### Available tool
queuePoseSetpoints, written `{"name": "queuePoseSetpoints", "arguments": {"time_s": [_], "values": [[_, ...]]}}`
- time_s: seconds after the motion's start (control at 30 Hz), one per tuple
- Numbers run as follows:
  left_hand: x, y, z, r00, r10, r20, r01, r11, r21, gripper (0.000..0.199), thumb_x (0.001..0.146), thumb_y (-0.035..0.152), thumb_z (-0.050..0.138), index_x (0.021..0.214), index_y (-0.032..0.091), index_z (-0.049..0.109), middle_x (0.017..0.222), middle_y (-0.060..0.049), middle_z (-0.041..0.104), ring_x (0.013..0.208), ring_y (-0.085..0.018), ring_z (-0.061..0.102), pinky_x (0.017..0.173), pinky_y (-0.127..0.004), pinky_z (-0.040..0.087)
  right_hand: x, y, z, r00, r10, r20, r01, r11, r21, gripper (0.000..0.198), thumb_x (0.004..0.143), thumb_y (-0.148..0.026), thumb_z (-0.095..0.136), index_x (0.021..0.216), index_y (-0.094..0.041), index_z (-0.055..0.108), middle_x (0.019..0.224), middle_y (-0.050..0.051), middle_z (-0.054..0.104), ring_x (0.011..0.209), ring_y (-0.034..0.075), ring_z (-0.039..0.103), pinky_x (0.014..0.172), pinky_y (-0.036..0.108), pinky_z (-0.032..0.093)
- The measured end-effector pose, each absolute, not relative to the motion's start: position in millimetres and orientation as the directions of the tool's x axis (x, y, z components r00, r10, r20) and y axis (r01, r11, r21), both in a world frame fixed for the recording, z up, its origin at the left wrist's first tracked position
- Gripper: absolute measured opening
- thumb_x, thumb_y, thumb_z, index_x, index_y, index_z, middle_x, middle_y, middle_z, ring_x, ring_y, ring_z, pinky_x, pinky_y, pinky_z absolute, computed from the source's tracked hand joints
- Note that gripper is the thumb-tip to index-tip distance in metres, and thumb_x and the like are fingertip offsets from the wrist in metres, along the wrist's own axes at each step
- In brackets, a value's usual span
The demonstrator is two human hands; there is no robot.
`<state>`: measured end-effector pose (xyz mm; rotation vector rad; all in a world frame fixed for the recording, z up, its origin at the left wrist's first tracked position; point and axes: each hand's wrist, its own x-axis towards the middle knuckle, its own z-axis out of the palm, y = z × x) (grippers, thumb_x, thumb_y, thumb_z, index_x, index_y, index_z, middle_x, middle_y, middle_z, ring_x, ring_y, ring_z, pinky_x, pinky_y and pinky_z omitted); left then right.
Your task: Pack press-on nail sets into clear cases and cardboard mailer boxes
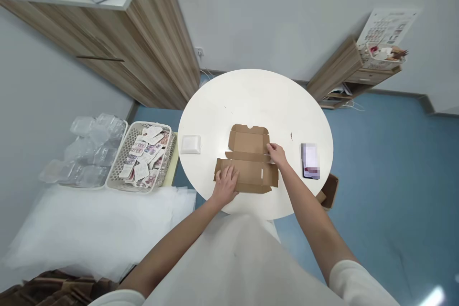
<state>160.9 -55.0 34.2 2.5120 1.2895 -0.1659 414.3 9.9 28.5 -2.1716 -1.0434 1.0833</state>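
Note:
An unfolded brown cardboard box (249, 172) lies on the round white table (254, 91), its flaps spread and its lid panel on the far side. My left hand (226, 184) rests with fingers spread on the near left part of the cardboard. At the right edge, by the fold near the lid panel, my right hand (277, 154) pinches the cardboard between thumb and fingers. To the left on the table sits a small white, clear-wrapped packet (190, 144). A phone (310, 160) lies to the right of my right arm.
Left of the table stand a white basket of printed cards (141, 158), clear plastic containers (95, 148) and a stack of translucent white sheets (96, 224). A wooden cabinet (150, 52) rises behind. An open cardboard carton (330, 191) is on the floor, lower right.

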Motion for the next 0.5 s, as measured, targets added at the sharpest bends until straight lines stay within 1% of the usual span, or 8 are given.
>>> {"name": "queuePoseSetpoints", "arguments": {"time_s": [0.03,0.1,0.17,0.23,0.33,0.43,0.5], "values": [[163,-52,36,0.580,0.777,-0.246,0.814,-0.542,0.209,0.081,0.062,0.041,0.064,0.131,0.021,0.028,0.139,-0.015,0.024,0.127,-0.031,0.019,0.099,-0.050,0.016,413,13,25,0.385,0.812,-0.439,0.437,-0.579,-0.688,0.029,0.074,-0.040,0.042,0.086,-0.020,0.059,0.077,0.003,0.062,0.069,0.015,0.054,0.063,0.026,0.039],[166,-45,39,0.564,0.787,-0.252,0.826,-0.533,0.182,0.089,0.060,0.044,0.065,0.134,0.019,0.023,0.142,-0.016,0.017,0.130,-0.033,0.011,0.100,-0.051,0.013,411,15,19,0.361,0.836,-0.413,0.497,-0.547,-0.674,0.020,0.073,-0.035,0.041,0.070,-0.021,0.055,0.060,-0.002,0.054,0.056,0.013,0.046,0.055,0.024,0.034],[170,-37,42,0.548,0.794,-0.264,0.837,-0.525,0.155,0.099,0.057,0.047,0.066,0.136,0.017,0.016,0.143,-0.016,0.012,0.131,-0.033,0.003,0.101,-0.051,0.010,409,12,16,0.327,0.865,-0.380,0.535,-0.501,-0.681,0.020,0.073,-0.033,0.041,0.059,-0.021,0.049,0.051,-0.004,0.044,0.049,0.011,0.038,0.050,0.023,0.030],[173,-30,44,0.537,0.794,-0.285,0.843,-0.523,0.129,0.108,0.053,0.050,0.067,0.137,0.015,0.009,0.144,-0.016,0.007,0.131,-0.033,-0.003,0.102,-0.051,0.007,409,7,14,0.296,0.886,-0.356,0.531,-0.463,-0.710,0.021,0.073,-0.033,0.041,0.056,-0.021,0.045,0.048,-0.005,0.038,0.047,0.010,0.033,0.048,0.023,0.028],[177,-23,44,0.538,0.781,-0.316,0.838,-0.536,0.102,0.116,0.049,0.051,0.068,0.138,0.013,0.002,0.144,-0.015,0.004,0.130,-0.031,-0.010,0.102,-0.052,0.004,413,-2,14,0.254,0.895,-0.367,0.479,-0.446,-0.756,0.023,0.073,-0.035,0.041,0.058,-0.020,0.048,0.048,-0.005,0.039,0.047,0.009,0.033,0.048,0.022,0.028],[178,-20,44,0.551,0.764,-0.335,0.828,-0.551,0.104,0.115,0.049,0.049,0.069,0.138,0.016,0.003,0.145,-0.012,0.003,0.130,-0.031,-0.012,0.103,-0.052,0.003,416,-11,14,0.201,0.869,-0.452,0.410,-0.494,-0.767,0.026,0.072,-0.039,0.043,0.069,-0.018,0.058,0.053,-0.004,0.048,0.051,0.010,0.041,0.051,0.023,0.034],[178,-20,44,0.565,0.752,-0.339,0.820,-0.557,0.129,0.113,0.050,0.047,0.070,0.138,0.017,0.005,0.144,-0.011,0.006,0.130,-0.032,-0.010,0.103,-0.053,0.004,416,-15,15,0.217,0.836,-0.504,0.380,-0.548,-0.745,0.032,0.071,-0.042,0.044,0.080,-0.017,0.061,0.060,-0.002,0.055,0.058,0.013,0.048,0.056,0.024,0.038]]}}
